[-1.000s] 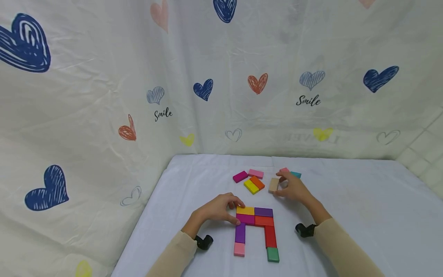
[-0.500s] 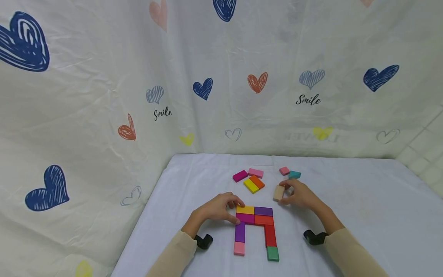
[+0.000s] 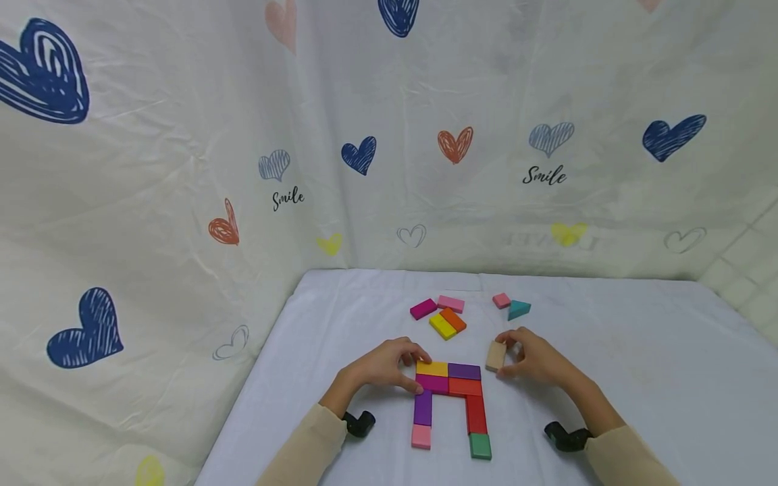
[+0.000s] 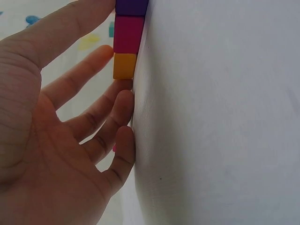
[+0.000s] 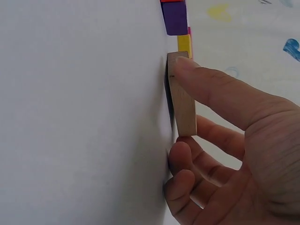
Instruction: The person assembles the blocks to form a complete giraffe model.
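My right hand point(image 3: 535, 358) pinches a plain wooden block point(image 3: 495, 356) between thumb and fingers, just right of the arranged blocks. In the right wrist view the wooden block point(image 5: 183, 98) stays close to the cloth, its thumb-side end near a purple block point(image 5: 175, 18). My left hand point(image 3: 383, 364) rests at the left of the arrangement. Its thumb touches near the magenta block point(image 3: 432, 384) and its fingers reach the far edge of the yellow-orange block point(image 3: 432, 368). A second purple block point(image 3: 423, 408) and a pink block point(image 3: 421, 437) run down the left side; a red block point(image 3: 477, 414) and a green block point(image 3: 480, 446) run down the right.
Behind the arrangement lie loose blocks: magenta point(image 3: 423, 309), pink point(image 3: 451, 304), orange point(image 3: 453, 319) and bright yellow point(image 3: 442, 327). Further right are a small pink block point(image 3: 501, 300) and a teal triangle point(image 3: 519, 309). A white cloth point(image 3: 608, 351) covers the table, with a heart-printed curtain point(image 3: 486, 88) behind.
My right hand has drawn the wooden block from beside the loose pieces toward me and slightly right, bringing it near the arrangement's far right corner. The left hand has stayed in place.
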`<state>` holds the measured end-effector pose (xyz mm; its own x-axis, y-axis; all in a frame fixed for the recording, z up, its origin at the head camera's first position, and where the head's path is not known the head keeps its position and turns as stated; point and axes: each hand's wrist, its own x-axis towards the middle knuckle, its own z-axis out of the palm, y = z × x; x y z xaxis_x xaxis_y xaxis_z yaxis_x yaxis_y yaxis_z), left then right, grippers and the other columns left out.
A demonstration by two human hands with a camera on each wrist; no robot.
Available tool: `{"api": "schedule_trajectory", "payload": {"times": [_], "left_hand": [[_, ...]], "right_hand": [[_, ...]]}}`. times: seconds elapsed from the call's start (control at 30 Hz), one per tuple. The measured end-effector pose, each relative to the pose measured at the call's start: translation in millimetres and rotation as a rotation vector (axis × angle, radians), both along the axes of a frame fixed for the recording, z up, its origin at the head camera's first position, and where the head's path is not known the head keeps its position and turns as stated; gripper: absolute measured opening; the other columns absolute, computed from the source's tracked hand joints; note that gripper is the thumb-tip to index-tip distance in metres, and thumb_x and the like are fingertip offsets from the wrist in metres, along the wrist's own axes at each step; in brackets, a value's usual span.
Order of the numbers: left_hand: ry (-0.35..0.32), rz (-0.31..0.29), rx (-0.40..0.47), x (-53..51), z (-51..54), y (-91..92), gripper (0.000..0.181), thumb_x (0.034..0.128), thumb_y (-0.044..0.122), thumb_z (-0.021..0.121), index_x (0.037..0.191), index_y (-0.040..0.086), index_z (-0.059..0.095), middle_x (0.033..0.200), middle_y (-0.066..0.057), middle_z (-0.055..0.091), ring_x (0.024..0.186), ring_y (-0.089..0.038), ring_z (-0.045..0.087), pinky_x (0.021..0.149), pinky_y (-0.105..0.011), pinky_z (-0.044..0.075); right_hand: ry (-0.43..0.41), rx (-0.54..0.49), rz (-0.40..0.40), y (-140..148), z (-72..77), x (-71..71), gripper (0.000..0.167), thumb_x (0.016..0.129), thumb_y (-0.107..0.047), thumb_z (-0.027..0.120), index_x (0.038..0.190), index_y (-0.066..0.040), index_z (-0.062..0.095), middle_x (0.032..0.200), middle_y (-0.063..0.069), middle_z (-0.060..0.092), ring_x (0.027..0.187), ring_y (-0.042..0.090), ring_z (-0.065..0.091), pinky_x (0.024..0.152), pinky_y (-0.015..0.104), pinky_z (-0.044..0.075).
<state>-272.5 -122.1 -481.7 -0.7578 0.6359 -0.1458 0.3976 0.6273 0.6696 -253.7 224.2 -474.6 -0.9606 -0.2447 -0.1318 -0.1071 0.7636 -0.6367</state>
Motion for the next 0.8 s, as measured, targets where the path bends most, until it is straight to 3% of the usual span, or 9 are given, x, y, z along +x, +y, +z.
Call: {"api": "schedule_trajectory", "payload": {"times": [0.33,0.8], "left_hand": [[0.001,-0.001,0.006,-2.0,-2.3,0.6,0.048,0.0804,0.034,0.088,0.124,0.034,0.068,0.109,0.013,0.061,0.101,-0.004,0.056,0.083,-0.019,0.052],[0.012,0.007,-0.002,-5.4,-7.3,0.0,0.048,0.0799,0.036,0.088,0.124,0.036,0.068,0.108,0.013,0.059,0.101,-0.002,0.055,0.083,-0.019,0.052]], "right_hand": [[-0.036,-0.015,0.029,-5,-1.0,13.4,0.065,0.075,-0.028,0.091,0.13,-0.01,0.061,0.113,0.007,0.057,0.09,0.02,0.052,0.068,0.025,0.051],[-0.054,-0.008,0.061,-14,-2.6,18.2,0.066,0.071,-0.025,0.094,0.128,-0.013,0.062,0.108,0.005,0.058,0.086,0.019,0.052,0.066,0.023,0.053]]}}
